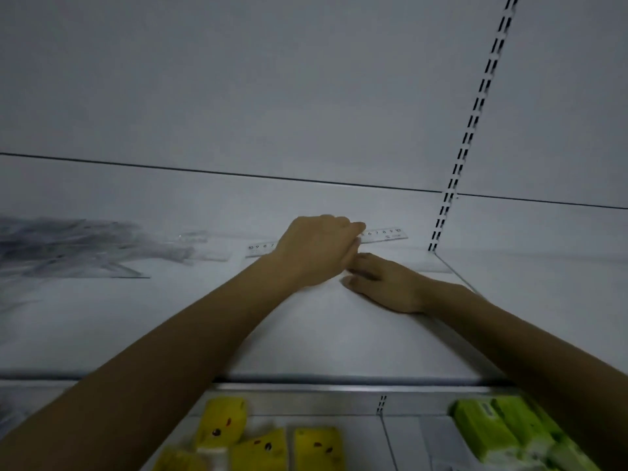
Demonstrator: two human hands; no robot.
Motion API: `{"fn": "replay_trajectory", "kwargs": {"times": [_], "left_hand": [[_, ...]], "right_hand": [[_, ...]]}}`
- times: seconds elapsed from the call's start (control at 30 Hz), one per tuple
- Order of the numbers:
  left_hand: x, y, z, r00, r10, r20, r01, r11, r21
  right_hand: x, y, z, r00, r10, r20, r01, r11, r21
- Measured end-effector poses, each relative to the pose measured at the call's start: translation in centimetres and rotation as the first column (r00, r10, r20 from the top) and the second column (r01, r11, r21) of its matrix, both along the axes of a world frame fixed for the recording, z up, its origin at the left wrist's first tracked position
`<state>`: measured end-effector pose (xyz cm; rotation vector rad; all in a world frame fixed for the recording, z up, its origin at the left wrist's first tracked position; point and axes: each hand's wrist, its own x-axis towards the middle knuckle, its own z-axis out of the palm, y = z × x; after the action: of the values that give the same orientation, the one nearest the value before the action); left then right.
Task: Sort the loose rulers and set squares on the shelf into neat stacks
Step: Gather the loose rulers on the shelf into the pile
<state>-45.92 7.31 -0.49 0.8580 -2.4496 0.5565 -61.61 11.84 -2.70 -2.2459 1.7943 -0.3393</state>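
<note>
Sorting rulers on the shelf (323, 334) w/ both hands.
Your left hand (317, 248) curled shut over the clear ruler (384, 234) near the back wall; right hand (387, 283) lay open, flat beside it. Loose pile (68, 248) sat far left.

White shelving (306, 334) (slotted upright (475, 107))

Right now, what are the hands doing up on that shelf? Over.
Left hand curled over clear ruler, grip unclear. Right hand open, flat on shelf. Loose pile waits far left. Nothing in the way.
</note>
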Motion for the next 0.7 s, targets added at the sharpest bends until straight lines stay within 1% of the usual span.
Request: {"fn": "replay_trajectory", "kwargs": {"times": [0.1,0.17,0.2,0.27,0.33,0.37,0.4,0.43,0.47,0.53,0.6,0.63,0.67,0.7], "left_hand": [[0.1,-1.6,-1.4,0.999,-0.04,-0.009,0.04,0.998,-0.057],[0.6,-2.6,-1.2,0.995,-0.049,-0.082,0.043,0.996,-0.077],[0.8,-2.7,-0.9,0.993,-0.036,-0.111,0.029,0.997,-0.069],[1.0,-2.8,-0.9,0.993,-0.016,-0.115,0.012,0.999,-0.04],[0.9,-2.6,-1.4,0.996,-0.004,-0.094,0.004,1.0,-0.005],[0.9,-2.6,-1.6,0.996,0.009,-0.087,-0.008,1.0,0.013],[0.7,-2.6,-1.7,0.995,0.027,-0.091,-0.023,0.999,0.039],[0.6,-2.7,-1.7,0.993,0.049,-0.103,-0.043,0.997,0.064],[0.5,-2.7,-1.7,0.991,0.073,-0.117,-0.064,0.995,0.08],[0.3,-2.8,-1.5,0.984,0.11,-0.139,-0.099,0.992,0.082],[0.3,-2.7,-1.4,0.981,0.134,-0.139,-0.122,0.989,0.088],[0.3,-2.7,-1.4,0.982,0.135,-0.13,-0.124,0.988,0.089],[0.3,-2.6,-1.4,0.985,0.128,-0.113,-0.119,0.989,0.086],[0.3,-2.6,-1.5,0.989,0.117,-0.096,-0.109,0.99,0.086]], "right_hand": [[-0.9,-3.1,-0.8,0.997,0.023,0.069,-0.02,0.999,-0.041],[-1.4,-4.3,-1.5,0.997,0.016,0.082,-0.011,0.998,-0.061],[-1.6,-4.3,-1.5,0.993,0.01,0.119,0.0,0.996,-0.085],[-2.4,-4.4,-1.1,0.975,-0.009,0.221,0.052,0.98,-0.191],[-2.6,-4.0,-0.1,0.953,-0.075,0.294,0.18,0.919,-0.35],[-2.6,-4.0,0.3,0.919,-0.1,0.381,0.252,0.893,-0.373],[-2.4,-4.0,0.6,0.855,-0.099,0.51,0.302,0.894,-0.332],[-1.9,-3.9,0.9,0.762,-0.082,0.643,0.306,0.92,-0.245],[-1.3,-3.7,1.2,0.666,-0.063,0.743,0.264,0.952,-0.156],[-0.7,-3.4,1.6,0.517,-0.043,0.855,0.169,0.984,-0.053],[-0.8,-3.2,2.2,0.374,-0.059,0.926,0.14,0.99,0.007],[-1.1,-3.0,2.6,0.335,-0.08,0.939,0.147,0.989,0.032],[-1.3,-2.9,2.8,0.351,-0.096,0.932,0.159,0.986,0.042],[-1.6,-2.7,3.0,0.419,-0.102,0.902,0.17,0.985,0.032]]}}
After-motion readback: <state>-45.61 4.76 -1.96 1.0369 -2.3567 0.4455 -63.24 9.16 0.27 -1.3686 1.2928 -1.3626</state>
